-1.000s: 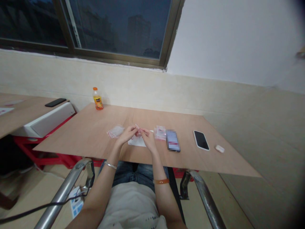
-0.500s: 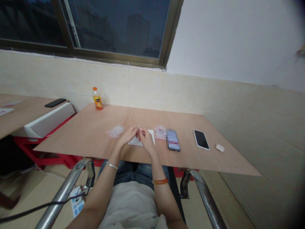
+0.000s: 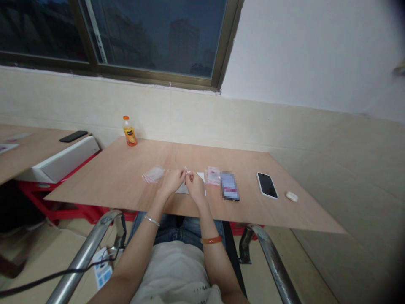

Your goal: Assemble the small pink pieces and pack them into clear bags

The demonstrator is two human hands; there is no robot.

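My left hand [image 3: 174,180] and my right hand [image 3: 195,185] meet over a white sheet of paper [image 3: 182,190] on the table. Both are closed, fingertips pinched together around a small clear plastic bag [image 3: 186,169] with a pinkish tint. Fingers cover most of that bag, so its contents cannot be made out. Left of my hands lies a loose pile of clear plastic bags [image 3: 153,174] with reddish edges. Another stack of small bags [image 3: 213,175] rests to the right of the paper, beside a phone with a blurred screen [image 3: 230,185].
Farther right lie a white-framed phone [image 3: 267,185] and a small white case [image 3: 291,196]. An orange juice bottle [image 3: 130,131] stands at the table's back left. Metal armrests [image 3: 274,261] flank me. A second table [image 3: 38,145] with a black phone is at left.
My left hand has shifted slightly to the right and turned, its knuckles now more on top. Both hands stay pinched together at the small bag; everything else keeps its place.
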